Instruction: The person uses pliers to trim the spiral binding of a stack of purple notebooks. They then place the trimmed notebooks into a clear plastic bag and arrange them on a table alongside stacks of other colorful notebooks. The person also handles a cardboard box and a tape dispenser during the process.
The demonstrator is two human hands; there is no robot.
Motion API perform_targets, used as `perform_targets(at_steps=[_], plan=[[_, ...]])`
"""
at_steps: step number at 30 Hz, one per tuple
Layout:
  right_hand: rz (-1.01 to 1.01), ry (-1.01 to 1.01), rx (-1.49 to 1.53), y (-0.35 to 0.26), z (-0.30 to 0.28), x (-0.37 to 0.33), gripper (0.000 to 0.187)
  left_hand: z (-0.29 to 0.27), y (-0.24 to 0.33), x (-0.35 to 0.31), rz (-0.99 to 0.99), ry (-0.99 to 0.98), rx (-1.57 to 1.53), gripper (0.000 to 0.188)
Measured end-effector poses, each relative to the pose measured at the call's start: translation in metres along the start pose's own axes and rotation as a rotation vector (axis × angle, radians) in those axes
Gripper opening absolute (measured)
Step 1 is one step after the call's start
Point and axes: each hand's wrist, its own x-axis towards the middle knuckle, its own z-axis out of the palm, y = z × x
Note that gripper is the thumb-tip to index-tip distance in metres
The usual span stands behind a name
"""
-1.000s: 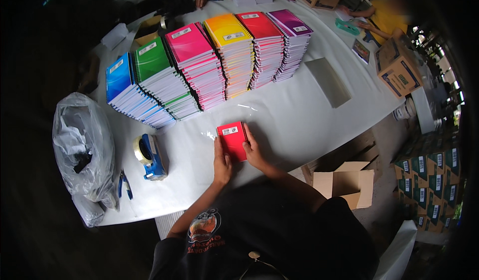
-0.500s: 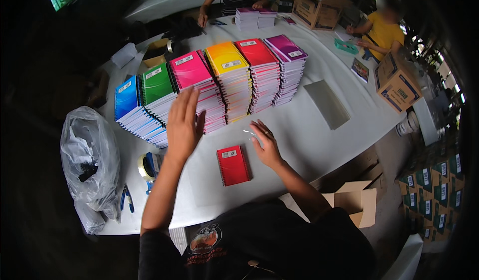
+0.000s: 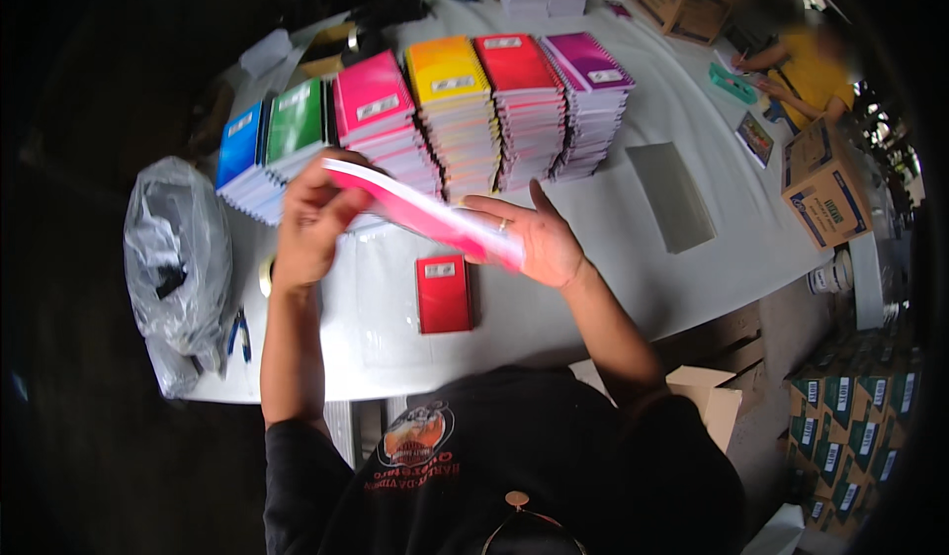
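Observation:
A pink notebook (image 3: 425, 214), tilted and seen nearly edge-on, is up in the air over the table. My left hand (image 3: 311, 227) pinches its left end between thumb and fingers. At the other end my right hand (image 3: 550, 244) is spread with the palm turned up, its fingers at the notebook's lower corner; whether they bear it is hard to tell. Below lies a single red notebook (image 3: 444, 296) on the white table. Behind my hands stand tall stacks of spiral notebooks: blue (image 3: 240, 140), green (image 3: 296, 120), pink (image 3: 371, 90), yellow (image 3: 448, 66), red (image 3: 516, 66) and purple (image 3: 585, 61).
On the left are a clear plastic bag (image 3: 178, 249), blue-handled pliers (image 3: 238, 335) and a tape roll (image 3: 266, 276), partly hidden. A grey flat sheet (image 3: 672, 197) lies right of the stacks. Cardboard boxes (image 3: 825, 184) stand farther right, near a person in yellow (image 3: 816, 71).
My left hand has taken hold of a pink notebook and brought it toward me. My right hand has turned palm up beside its other end. The view has shifted slightly.

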Motion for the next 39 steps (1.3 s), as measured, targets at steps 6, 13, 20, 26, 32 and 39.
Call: perform_targets(at_steps=[6,13,20,26,32,39], plan=[[-0.025,0.134,-0.051,0.024,0.033,0.002,0.043,0.018,-0.006,-0.001,0.089,-0.074,0.574,0.034],[-0.008,0.715,-1.22,0.161,-0.102,-0.001,0.056,-0.083,-0.033,0.011,0.092,0.157,1.654,0.049],[-0.028,0.725,-1.069,0.164,-0.089,-0.008,0.055,-0.066,-0.005,-0.017,0.358,0.645,1.379,0.028],[-0.043,0.717,-0.965,0.168,-0.09,-0.011,0.045,0.037,-0.071,-0.124,0.602,0.338,1.248,0.028],[-0.09,0.761,-0.867,0.176,-0.094,-0.015,0.042,0.068,-0.119,-0.172,-0.101,-0.069,1.204,0.054],[-0.118,0.709,-0.996,0.18,-0.091,-0.004,0.061,-0.099,-0.029,-0.034,0.057,0.441,1.685,0.07]])
